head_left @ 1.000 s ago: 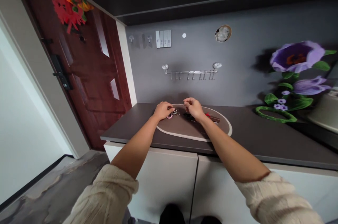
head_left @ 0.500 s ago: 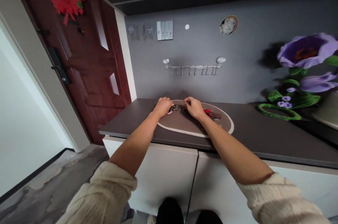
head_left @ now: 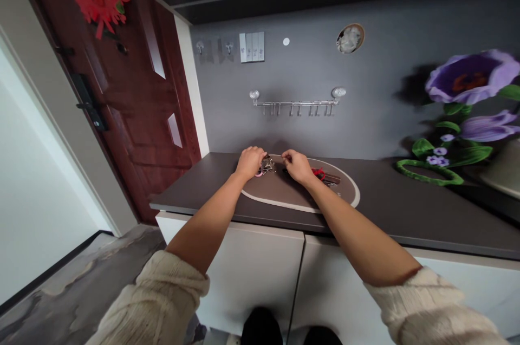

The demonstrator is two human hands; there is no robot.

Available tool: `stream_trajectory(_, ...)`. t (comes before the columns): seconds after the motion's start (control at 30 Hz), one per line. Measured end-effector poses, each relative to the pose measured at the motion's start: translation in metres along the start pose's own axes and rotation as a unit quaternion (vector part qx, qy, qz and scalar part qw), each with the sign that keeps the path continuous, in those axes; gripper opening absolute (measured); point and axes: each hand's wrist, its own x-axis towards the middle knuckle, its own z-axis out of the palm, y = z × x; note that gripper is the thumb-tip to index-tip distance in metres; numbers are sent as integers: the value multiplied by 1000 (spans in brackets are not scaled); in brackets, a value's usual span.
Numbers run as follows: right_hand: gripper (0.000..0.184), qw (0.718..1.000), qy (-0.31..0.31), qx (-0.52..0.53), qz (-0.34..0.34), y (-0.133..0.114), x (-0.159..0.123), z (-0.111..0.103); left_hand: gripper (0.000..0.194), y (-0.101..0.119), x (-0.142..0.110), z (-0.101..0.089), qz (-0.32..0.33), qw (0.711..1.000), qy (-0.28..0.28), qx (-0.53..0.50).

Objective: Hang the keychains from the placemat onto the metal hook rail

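Observation:
On the oval brown mat [head_left: 280, 204] with a pale rim, my left hand [head_left: 249, 163] is closed on a bunch of keys [head_left: 268, 165] that show shiny metal and a bit of pink at the fingers. My right hand [head_left: 298, 165] is over the middle of the mat, fingertips pinched together. Whatever those fingers may hold is hidden or too small to name. Beside and partly behind the right wrist lie a red cord-like item [head_left: 319, 174] and a dark, narrow item [head_left: 332, 178], with some small metal pieces near them.
Above the counter [head_left: 390, 209], a rail with hooks [head_left: 294, 103] is fixed to the grey wall. Purple flowers [head_left: 471, 79] and a green ring [head_left: 430, 173] stand at the right. A dark red door [head_left: 142, 117] is at the left; white cabinet doors [head_left: 252, 269] are below.
My left hand has risen slightly, and the keys at its fingers show more upright. The right hand stays almost in place, still pinched. The whole view has shifted a little.

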Motion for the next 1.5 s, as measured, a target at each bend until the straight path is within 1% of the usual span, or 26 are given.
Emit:
stream_trajectory(0.27,18,1000,20,12,-5,0,0,1,35,-1,3,3,-14,999,22,-31)
stream_trajectory(0.4,16,998,35,31,-30,-4,0,0,35,-1,4,3,-22,997,32,-65)
stream_trajectory(0.57,18,996,34,29,-79,-7,-1,0,34,1,4,3,-23,994,39,-97)
stream_trajectory(0.63,18,995,34,23,-89,-7,-1,0,34,1,4,4,-21,993,42,-108)
stream_trajectory(0.87,15,996,25,9,-83,-7,-1,-1,34,1,5,6,-12,987,45,-153)
stream_trajectory(1.0,16,997,13,-2,-71,-8,-1,-1,34,3,4,3,-23,977,40,-207)
stream_trajectory(1.13,18,998,5,-2,-65,-9,-2,-2,34,5,5,2,-61,958,29,-280)
stream_trajectory(1.2,18,998,6,4,-63,-9,-2,-1,34,4,6,4,-82,942,29,-324)
stream_trajectory(1.27,17,998,14,19,-60,-7,-1,-1,34,3,7,6,-102,918,35,-382)
stream_trajectory(1.33,17,998,30,45,-44,-6,0,0,33,2,7,7,-124,887,36,-443)
stream_trajectory(1.43,18,993,42,107,-10,-4,2,1,32,3,6,4,-158,843,16,-514)
stream_trajectory(1.5,19,987,33,159,5,-4,3,2,30,5,5,1,-168,821,-1,-545)
